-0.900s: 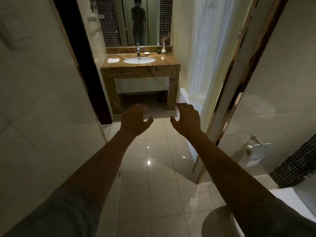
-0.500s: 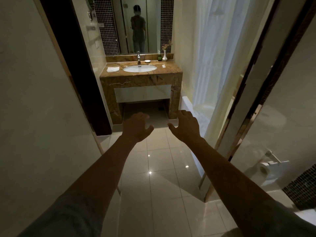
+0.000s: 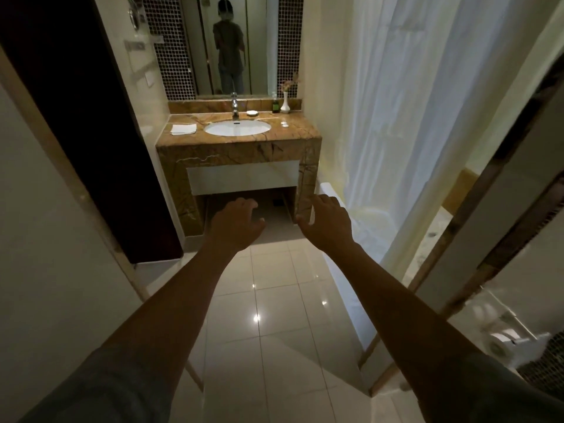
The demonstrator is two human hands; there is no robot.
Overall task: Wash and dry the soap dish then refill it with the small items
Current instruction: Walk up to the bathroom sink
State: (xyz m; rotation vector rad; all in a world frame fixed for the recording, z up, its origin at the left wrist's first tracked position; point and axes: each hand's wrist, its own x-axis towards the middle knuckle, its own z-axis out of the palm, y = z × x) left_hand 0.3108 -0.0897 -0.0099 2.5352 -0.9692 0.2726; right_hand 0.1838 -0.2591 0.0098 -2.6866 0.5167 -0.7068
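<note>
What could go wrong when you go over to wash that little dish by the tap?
The tiled floor is glossy and could be slippery. The soap dish sits at the back near a slim white vase and a dark bottle; reaching in could tip them. Two small white items lie loose on the counter and could get knocked off.

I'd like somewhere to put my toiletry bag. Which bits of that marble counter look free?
The front strip of the counter, before the basin, is bare. So is the left back corner behind the folded cloth. The right side is partly free around two small white items. The back ledge is crowded: tap, soap dish, dark bottle, white vase.
</note>
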